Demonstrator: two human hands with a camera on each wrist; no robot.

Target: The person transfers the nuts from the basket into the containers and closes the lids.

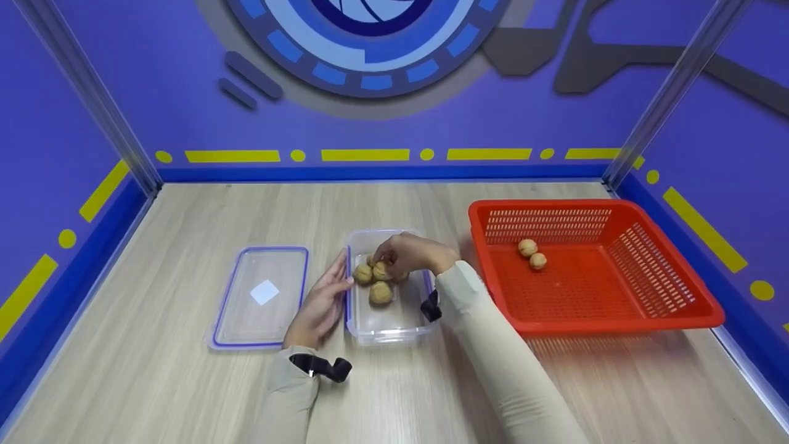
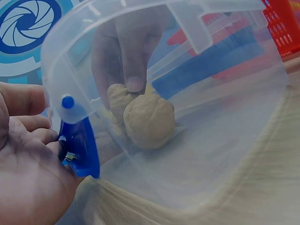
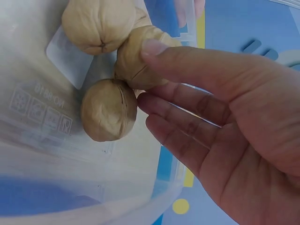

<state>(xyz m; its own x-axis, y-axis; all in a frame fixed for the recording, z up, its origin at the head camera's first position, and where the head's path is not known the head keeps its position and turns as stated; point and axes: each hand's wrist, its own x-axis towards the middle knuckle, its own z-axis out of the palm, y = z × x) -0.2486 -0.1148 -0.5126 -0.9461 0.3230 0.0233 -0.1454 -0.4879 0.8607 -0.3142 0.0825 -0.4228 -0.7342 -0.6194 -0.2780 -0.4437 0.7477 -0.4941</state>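
Observation:
A clear plastic container [image 1: 394, 319] with blue side latches stands in the middle, several walnuts [image 1: 381, 293] inside it. My right hand [image 1: 414, 253] reaches in over the far part and pinches one walnut [image 3: 133, 58] between thumb and fingers, among the others. In the right wrist view, another walnut [image 3: 108, 110] lies right beside the pinched one. My left hand [image 1: 319, 311] rests along the container's left side, fingers extended and thumb at the rim. The left wrist view shows this hand beside a blue latch [image 2: 80, 145], with walnuts seen through the clear wall.
To the left, a clear lid [image 1: 265, 324] with a blue seal lies flat on the table. A red slotted basket [image 1: 616, 325] at the right holds two walnuts [image 1: 532, 253]. Blue-purple panels [image 1: 382, 132] enclose the back and sides of the wooden table.

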